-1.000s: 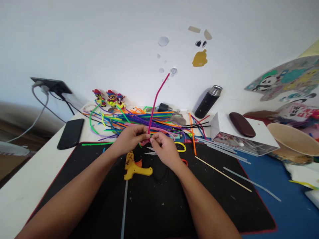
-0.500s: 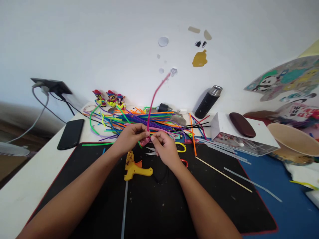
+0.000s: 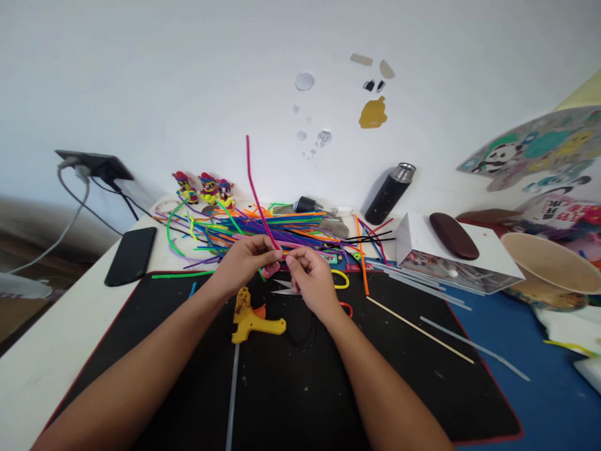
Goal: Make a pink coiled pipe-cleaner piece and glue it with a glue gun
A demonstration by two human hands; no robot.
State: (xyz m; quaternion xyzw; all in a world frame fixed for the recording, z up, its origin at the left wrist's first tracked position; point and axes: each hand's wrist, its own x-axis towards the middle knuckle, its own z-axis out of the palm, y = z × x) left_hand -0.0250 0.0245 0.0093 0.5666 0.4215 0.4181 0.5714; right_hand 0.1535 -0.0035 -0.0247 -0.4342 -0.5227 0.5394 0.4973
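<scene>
The left hand [image 3: 244, 262] and right hand [image 3: 310, 280] meet above the far edge of the black rubber work mat [image 3: 300, 376] on the white desk [image 3: 56, 332]. The fingers [image 3: 270, 249] of the left hand are pressed together, pinching the lower end of a long magenta pipe cleaner [image 3: 256, 194]. From the pinch point the pipe cleaner rises and leans to the left, with a bend near its upper end. A small pink coiled piece [image 3: 270, 270] sits just below the left fingertips, between the two hands. The right hand's fingers are curled, tips close to the same pinch point; whether they grip the pipe cleaner cannot be determined.

A pile of multicoloured pipe cleaners [image 3: 263, 228] lies just behind the hands. A yellow glue gun [image 3: 253, 319] rests on the mat beneath the left wrist. Steel scissor blades [image 3: 284, 288] show just beside the right hand. A black smartphone [image 3: 131, 255] lies at the left, and a black flask with a steel cap [image 3: 389, 193] stands at the rear right.
</scene>
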